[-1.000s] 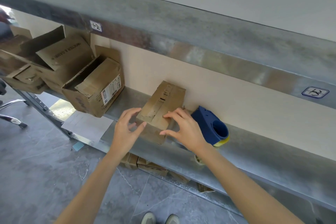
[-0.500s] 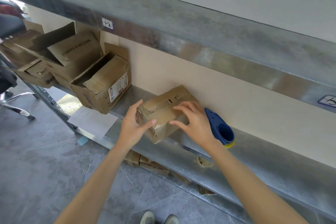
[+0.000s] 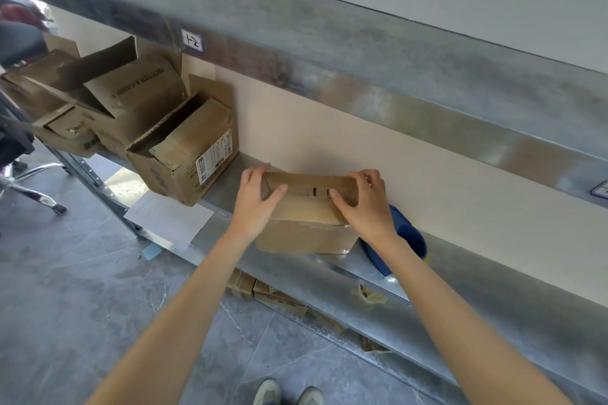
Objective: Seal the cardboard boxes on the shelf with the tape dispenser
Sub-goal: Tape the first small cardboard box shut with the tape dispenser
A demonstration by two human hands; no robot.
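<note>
A small brown cardboard box (image 3: pixel 306 227) sits on the metal shelf (image 3: pixel 460 276), its long side facing me and its top flaps folded down. My left hand (image 3: pixel 256 204) grips its left end, thumb across the top. My right hand (image 3: pixel 365 204) holds the right end, fingers curled over the top edge. The blue tape dispenser (image 3: pixel 408 240) lies on the shelf just right of the box, partly hidden behind my right wrist.
Several open cardboard boxes (image 3: pixel 184 158) crowd the shelf's left part, one overhanging the front edge. An upper shelf beam (image 3: pixel 329 52) runs overhead. Flattened boxes (image 3: pixel 276 296) lie on the lower level. A tape scrap (image 3: pixel 370 294) sticks to the shelf's front lip.
The small box has been turned from end-on to lengthwise along the shelf. Both hands moved with it to its two ends.
</note>
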